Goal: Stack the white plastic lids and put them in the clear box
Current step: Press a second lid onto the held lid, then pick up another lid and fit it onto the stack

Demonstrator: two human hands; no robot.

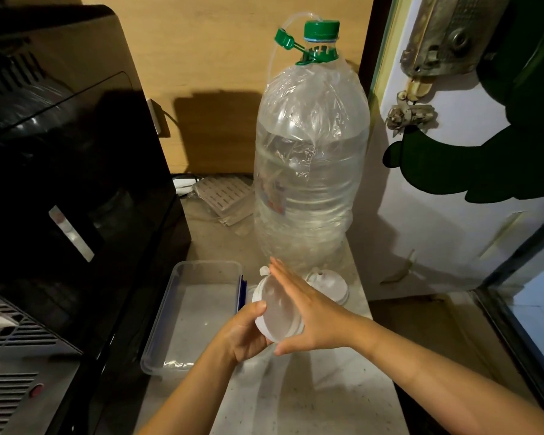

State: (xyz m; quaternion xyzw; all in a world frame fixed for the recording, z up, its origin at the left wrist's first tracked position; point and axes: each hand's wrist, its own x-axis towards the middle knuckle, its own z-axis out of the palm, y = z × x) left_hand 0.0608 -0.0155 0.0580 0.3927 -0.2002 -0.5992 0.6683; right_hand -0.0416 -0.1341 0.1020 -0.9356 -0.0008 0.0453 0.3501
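A black appliance [69, 171] fills the left side; just beside it the clear box [161, 334] sits on the pale counter [327, 397]. The left hand [245, 332] clamps its fingers on a stack of white lids [277, 312] held tilted above the counter, the right hand [308, 315] pressed flat against it, fingers straight and together. Another white lid [330, 285] lies behind, before the large water bottle [308, 158]
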